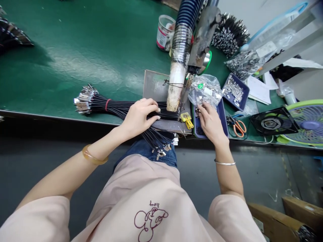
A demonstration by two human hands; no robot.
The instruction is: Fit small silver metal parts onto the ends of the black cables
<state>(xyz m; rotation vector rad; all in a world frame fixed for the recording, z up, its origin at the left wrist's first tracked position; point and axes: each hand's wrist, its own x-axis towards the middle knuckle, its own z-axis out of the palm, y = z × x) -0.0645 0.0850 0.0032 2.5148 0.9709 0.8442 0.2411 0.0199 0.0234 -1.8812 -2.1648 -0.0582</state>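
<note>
My left hand [141, 114] lies over a bundle of black cables [117, 106] on the bench edge, its thumb and fingers curled on them. A red band ties the bundle, and metal connectors [85, 99] cluster at its left end. Other cable ends with metal connectors [161, 153] hang over the edge above my lap. My right hand [211, 121] reaches into a blue tray [222, 116], fingertips bent together beside a clear plastic bag of small metal parts [205, 89]. Whatever those fingertips pinch is too small to make out.
A hose with a white nozzle [175, 84] comes down over the cables, beside a metal stand arm [203, 37]. Close by are a yellow clip-like piece [187, 121], orange-handled scissors [239, 128], a smaller parts tray [236, 92], a black fan [274, 122] and a plastic tub [165, 33].
</note>
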